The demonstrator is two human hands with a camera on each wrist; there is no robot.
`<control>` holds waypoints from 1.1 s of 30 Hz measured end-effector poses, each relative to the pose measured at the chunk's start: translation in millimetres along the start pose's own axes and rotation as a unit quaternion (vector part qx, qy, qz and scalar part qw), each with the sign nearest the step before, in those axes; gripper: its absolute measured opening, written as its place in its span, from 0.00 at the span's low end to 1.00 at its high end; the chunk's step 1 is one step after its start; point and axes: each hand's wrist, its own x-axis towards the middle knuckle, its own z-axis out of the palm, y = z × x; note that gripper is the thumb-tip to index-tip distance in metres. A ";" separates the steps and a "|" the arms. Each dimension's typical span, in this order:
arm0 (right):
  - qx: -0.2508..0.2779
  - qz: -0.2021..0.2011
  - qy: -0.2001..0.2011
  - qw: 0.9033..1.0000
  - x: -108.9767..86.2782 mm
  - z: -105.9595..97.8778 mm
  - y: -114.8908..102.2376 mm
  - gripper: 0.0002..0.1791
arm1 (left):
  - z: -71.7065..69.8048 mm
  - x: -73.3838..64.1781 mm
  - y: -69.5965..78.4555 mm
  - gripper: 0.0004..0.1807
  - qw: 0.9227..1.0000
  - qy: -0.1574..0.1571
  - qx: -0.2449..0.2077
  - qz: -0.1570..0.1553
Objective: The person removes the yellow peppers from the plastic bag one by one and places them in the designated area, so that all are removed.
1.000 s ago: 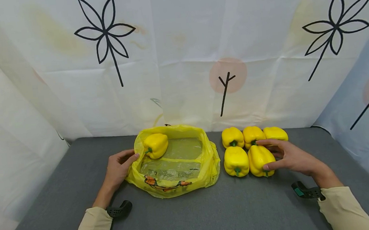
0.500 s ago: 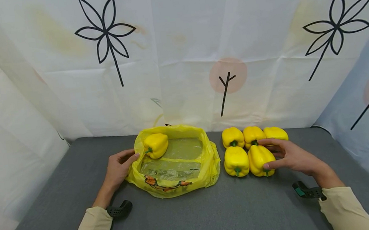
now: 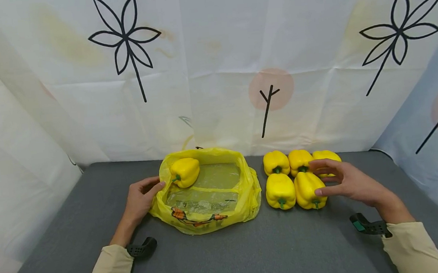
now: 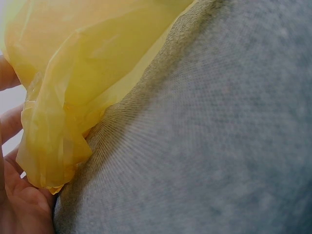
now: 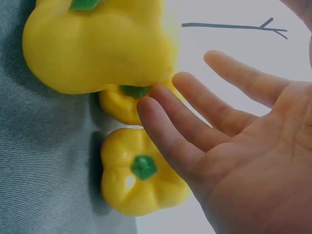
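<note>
My left hand is at the left side of a yellow plastic bag, its fingertips touching the bag. In the left wrist view, a fold of the bag lies against relaxed fingers. One yellow bell pepper lies inside the bag. My right hand hovers with spread, straight fingers at the right side of the front right bell pepper. Nothing is held in it. In the right wrist view, the fingers stand apart from the peppers, one pepper showing its green stem.
Several more yellow bell peppers stand in two rows, including the front left pepper and the back left pepper. They are right of the bag on a grey table. A white patterned curtain rises behind the table.
My right hand has drawn a little to the right, off the front right bell pepper. The left hand, the bag and the peppers stay where they were.
</note>
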 end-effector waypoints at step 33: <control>-0.005 -0.040 0.023 0.999 23.9 4.7 -51.1 0.39 | -0.3 0.0 -0.8 0.19 1.000 -0.006 -0.010 -0.006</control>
